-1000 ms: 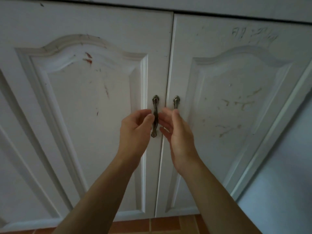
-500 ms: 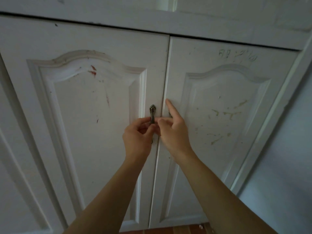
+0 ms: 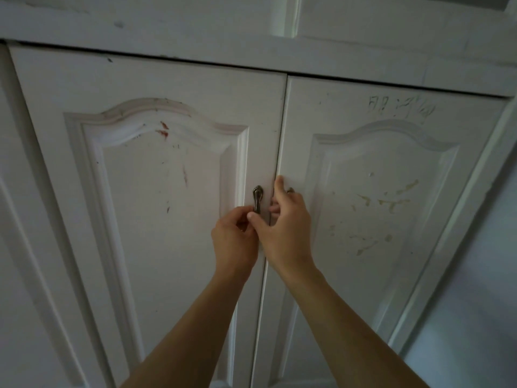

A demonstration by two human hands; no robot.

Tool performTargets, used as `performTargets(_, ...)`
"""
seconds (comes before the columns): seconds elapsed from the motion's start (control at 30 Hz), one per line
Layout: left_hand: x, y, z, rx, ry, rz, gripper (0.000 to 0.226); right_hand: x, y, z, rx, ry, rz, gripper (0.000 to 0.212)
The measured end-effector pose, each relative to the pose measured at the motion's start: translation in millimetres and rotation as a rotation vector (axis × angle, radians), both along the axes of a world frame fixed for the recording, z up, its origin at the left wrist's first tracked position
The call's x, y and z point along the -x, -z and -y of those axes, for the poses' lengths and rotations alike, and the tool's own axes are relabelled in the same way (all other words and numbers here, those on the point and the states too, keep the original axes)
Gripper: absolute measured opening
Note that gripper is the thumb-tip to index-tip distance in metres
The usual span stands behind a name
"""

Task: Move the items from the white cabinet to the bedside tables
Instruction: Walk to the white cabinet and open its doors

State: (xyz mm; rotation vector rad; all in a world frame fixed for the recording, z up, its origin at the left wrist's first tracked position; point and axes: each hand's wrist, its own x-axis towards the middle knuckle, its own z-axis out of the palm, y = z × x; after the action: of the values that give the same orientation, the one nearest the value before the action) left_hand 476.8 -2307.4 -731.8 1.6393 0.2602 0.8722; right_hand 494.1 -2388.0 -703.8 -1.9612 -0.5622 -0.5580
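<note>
Your left hand [image 3: 234, 240] pinches left handle [image 3: 257, 198]; right hand [image 3: 286, 226], at its 3 o'clock, curls round right handle [image 3: 290, 190], set to pull white cabinet [image 3: 156, 217] open.

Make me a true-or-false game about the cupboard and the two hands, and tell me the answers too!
1. Both doors of the white cabinet are shut. True.
2. The left hand holds a toy. False: it grips the left handle, a metal one on the left door.
3. The left door has red marks on it. True.
4. The right hand hangs away from the cabinet. False: it curls round the right handle, with one finger pointing up against the door.
5. You can see the things inside the cabinet. False: the shut doors hide them.
</note>
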Motion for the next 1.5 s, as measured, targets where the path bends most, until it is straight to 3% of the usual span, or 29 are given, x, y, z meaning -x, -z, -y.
performTargets(0.43,-9,-10,9,-0.021,-0.129,-0.049,0.017,-2,-6,4,0.01,0.018,0.083,0.073)
performTargets(0.83,33,-4,21,-0.055,-0.109,-0.008,0.026,30,4,19,-0.196,-0.014,0.054,0.066)
performTargets(1.17,55,-2,19,-0.073,-0.061,-0.021,0.023,29,5,17,-0.374,-0.116,-0.047,0.02)
performTargets(1.5,77,7,20,-0.133,-0.086,0.05,0.018,39,11,28,-0.443,-0.27,-0.063,0.021)
